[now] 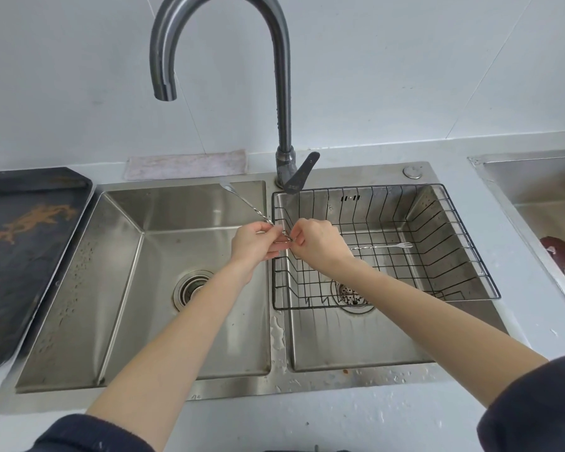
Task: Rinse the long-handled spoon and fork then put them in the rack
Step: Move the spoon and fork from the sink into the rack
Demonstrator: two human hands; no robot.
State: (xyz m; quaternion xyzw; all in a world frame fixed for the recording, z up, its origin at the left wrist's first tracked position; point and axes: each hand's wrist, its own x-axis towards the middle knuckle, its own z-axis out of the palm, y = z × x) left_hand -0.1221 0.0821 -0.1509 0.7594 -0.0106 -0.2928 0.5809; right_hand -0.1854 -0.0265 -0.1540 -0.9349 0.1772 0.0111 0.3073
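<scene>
A long twisted-handle spoon slants over the left basin, its bowl up near the basin's back rim. Both hands pinch its lower handle end above the divider between the basins: my left hand from the left, my right hand from the right. A long-handled fork lies flat on the bottom of the black wire rack, tines pointing right, partly hidden behind my right hand. The rack sits in the right basin.
The curved faucet has its spout over the left basin, with no water running. A dark tray lies on the counter at left. A cloth lies behind the sink. Another sink is at far right.
</scene>
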